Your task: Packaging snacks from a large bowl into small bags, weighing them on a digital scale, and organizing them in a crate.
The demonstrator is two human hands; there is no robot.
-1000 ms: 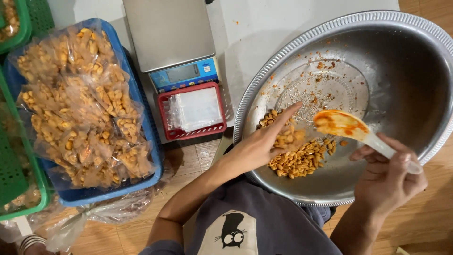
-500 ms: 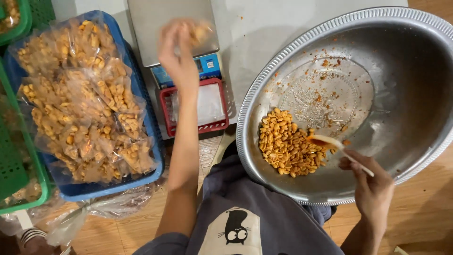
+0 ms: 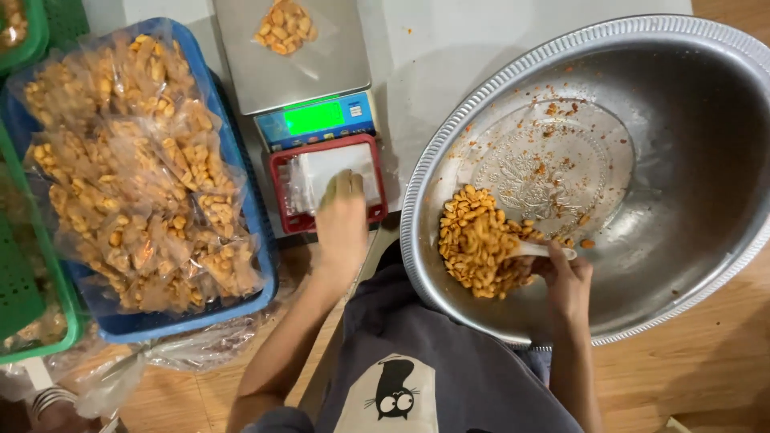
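My left hand (image 3: pixel 342 220) rests palm down on a stack of clear empty bags (image 3: pixel 329 172) in a small red tray (image 3: pixel 277 192). Just beyond it stands a digital scale (image 3: pixel 293 68) with a lit green display; a small clear bag of orange-yellow snack pieces (image 3: pixel 285 26) lies on its platform. My right hand (image 3: pixel 565 281) grips a white spoon (image 3: pixel 539 250) whose bowl is dug into a pile of the same snack pieces (image 3: pixel 477 244) at the near left of a large round metal basin (image 3: pixel 690 240).
A blue crate (image 3: pixel 249 216) at left is heaped with filled clear snack bags (image 3: pixel 136 168). Green crates (image 3: pixel 24 305) stand at the far left edge. Loose plastic bags (image 3: pixel 152 361) lie on the wooden floor (image 3: pixel 690 377) below the crate. My grey-clothed lap sits below.
My left hand set the small bag of snacks on the scale and dropped back onto the red tray of empty bags. My right hand lowered the spoon into the pile.
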